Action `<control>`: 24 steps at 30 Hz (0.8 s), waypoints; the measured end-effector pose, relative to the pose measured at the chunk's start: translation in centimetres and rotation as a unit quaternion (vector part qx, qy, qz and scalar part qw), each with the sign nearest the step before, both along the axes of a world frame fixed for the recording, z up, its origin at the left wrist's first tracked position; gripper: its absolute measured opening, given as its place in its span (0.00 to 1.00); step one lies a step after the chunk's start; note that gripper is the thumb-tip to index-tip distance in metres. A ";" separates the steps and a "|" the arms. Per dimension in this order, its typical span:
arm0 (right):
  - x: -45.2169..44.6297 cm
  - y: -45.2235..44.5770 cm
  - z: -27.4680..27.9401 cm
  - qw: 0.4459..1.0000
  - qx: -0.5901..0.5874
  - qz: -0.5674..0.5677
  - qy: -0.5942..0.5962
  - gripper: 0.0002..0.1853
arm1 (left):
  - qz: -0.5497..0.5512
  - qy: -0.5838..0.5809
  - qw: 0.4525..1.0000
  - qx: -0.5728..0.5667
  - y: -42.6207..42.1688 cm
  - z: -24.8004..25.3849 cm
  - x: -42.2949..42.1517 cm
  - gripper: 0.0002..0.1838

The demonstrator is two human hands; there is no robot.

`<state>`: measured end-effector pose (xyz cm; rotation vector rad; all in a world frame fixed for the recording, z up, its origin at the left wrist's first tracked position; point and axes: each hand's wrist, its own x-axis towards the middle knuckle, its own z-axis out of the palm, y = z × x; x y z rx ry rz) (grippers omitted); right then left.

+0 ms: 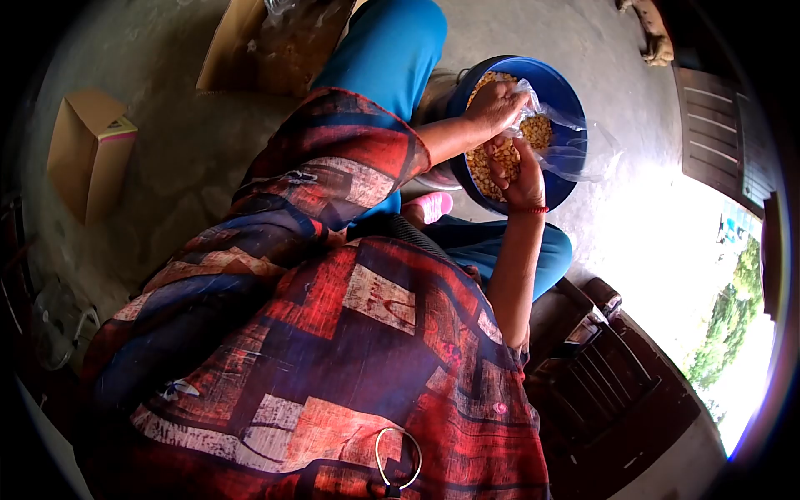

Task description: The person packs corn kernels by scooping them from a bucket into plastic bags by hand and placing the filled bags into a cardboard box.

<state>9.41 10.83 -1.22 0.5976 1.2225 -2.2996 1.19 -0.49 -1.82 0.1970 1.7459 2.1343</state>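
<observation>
A blue bucket (pixel 577 96) holds many small yellow pieces that look like corn kernels (pixel 536 131). Over its mouth, my left hand (pixel 492 110) pinches a clear plastic bag (pixel 583 158). Just below it, my right hand (pixel 525 179), with a red band at the wrist, has its thumb against the gathered edge of the bag and its fingers curled. The bag's loose part trails over the bucket's far rim. Whether any pieces lie in the right palm is hidden.
An open cardboard box (pixel 229 46) with clear plastic inside stands beside my knee. A smaller carton (pixel 96 158) is farther left on the concrete floor. A dark plastic chair (pixel 596 383) stands at right, near a bright doorway. An animal's legs (pixel 654 37) show at the top right.
</observation>
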 end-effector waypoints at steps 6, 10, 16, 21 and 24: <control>0.0 0.2 0.8 0.999 0.014 0.032 0.038 0.12 | 0.032 0.004 0.999 0.002 0.2 -0.3 -0.2 0.17; 0.7 -0.3 2.0 0.997 0.001 0.009 0.075 0.12 | 0.046 0.041 0.998 0.012 0.7 -1.3 -0.5 0.17; -0.1 1.1 4.2 0.983 -0.115 -0.087 0.112 0.12 | 0.045 0.047 0.998 0.005 1.0 -1.8 -0.6 0.16; -2.6 4.4 1.5 0.976 -0.114 -0.162 0.087 0.11 | 0.074 0.067 0.995 -0.017 1.3 -2.1 -0.6 0.17; -3.4 6.2 -0.7 0.974 -0.150 -0.145 0.087 0.11 | 0.056 0.020 0.998 0.025 1.0 -1.5 -0.4 0.16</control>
